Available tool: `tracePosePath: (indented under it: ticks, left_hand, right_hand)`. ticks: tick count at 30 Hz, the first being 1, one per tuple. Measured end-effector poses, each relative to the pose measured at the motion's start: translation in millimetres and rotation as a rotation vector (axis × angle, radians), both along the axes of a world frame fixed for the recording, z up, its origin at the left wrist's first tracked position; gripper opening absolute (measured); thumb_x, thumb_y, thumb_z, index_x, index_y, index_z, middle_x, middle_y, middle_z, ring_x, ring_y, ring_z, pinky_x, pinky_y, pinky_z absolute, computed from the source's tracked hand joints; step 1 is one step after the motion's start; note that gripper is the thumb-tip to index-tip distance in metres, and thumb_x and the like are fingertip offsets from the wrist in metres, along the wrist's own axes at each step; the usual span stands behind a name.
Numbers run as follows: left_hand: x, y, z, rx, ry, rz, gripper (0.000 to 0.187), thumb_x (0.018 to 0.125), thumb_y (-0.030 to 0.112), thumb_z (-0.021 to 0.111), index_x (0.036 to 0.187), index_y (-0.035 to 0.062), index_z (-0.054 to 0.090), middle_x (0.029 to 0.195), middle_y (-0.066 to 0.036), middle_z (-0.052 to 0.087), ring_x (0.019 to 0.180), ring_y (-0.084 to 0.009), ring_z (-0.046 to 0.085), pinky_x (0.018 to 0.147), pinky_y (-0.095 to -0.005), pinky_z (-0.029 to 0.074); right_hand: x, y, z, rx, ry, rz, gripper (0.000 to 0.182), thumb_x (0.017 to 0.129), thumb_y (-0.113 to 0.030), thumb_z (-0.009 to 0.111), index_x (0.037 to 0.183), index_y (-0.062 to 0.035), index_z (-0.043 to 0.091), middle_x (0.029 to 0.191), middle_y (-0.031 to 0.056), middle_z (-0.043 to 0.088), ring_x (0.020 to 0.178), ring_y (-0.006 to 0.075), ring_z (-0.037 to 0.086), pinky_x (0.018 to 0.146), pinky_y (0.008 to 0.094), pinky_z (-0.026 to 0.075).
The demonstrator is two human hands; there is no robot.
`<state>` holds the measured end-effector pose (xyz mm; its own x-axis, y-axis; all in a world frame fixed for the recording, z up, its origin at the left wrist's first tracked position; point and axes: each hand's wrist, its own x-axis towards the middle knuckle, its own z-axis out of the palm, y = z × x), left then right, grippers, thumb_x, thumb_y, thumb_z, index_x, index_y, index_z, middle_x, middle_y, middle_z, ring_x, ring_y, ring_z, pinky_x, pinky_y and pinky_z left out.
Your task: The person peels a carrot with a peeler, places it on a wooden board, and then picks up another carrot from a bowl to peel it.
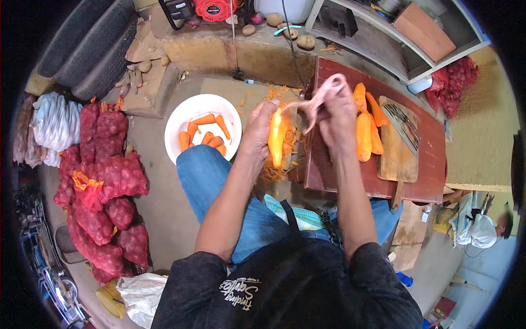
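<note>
- My left hand (258,129) is clamped round a long, peeled orange carrot (276,143), its axis running upright, away from me.
- My right hand (337,115) grips a pale pink plastic peeler (320,98), its blade touching the carrot's top end from the right.

Peeled carrot (276,137) looking smooth & moist, peeler (320,101) showing pale matt plastic. Wooden cutting board (397,148) looking worn, rough. White bowl (189,109) gleaming glossy. Red mesh sacks (112,175) w/ coarse netting; jeans (211,181) showing matt denim.
</note>
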<state>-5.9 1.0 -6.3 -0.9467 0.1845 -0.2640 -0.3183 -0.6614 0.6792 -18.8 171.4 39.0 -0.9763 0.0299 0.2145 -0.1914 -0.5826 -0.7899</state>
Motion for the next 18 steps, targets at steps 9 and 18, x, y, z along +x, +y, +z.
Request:
tracePosePath:
  ticks: [9,18]
  left_hand:
    - [3,1,-6,0.167,-0.16,0.017,0.036,0.094,0.04,0.067,0.106,0.0078,0.057,0.083,-0.008,0.062,0.065,-0.0201,0.063,0.051,-0.0317,0.055]
    - [1,0,-21,0.129,-0.187,0.08,0.049,0.093,0.053,0.066,0.104,0.0056,0.058,0.082,-0.011,0.064,0.067,-0.0232,0.067,0.054,-0.0359,0.059]
  right_hand:
    - [-4,34,-2,-0.041,-0.077,-0.054,0.017,0.101,-0.019,0.061,0.112,-0.0077,0.055,0.099,0.0099,0.067,0.086,0.0197,0.068,0.078,0.0372,0.06]
    - [48,8,-35,-0.213,-0.339,0.109,0.023,0.093,-0.006,0.063,0.113,-0.0056,0.051,0.092,0.0057,0.061,0.074,0.0167,0.064,0.063,0.0315,0.057]
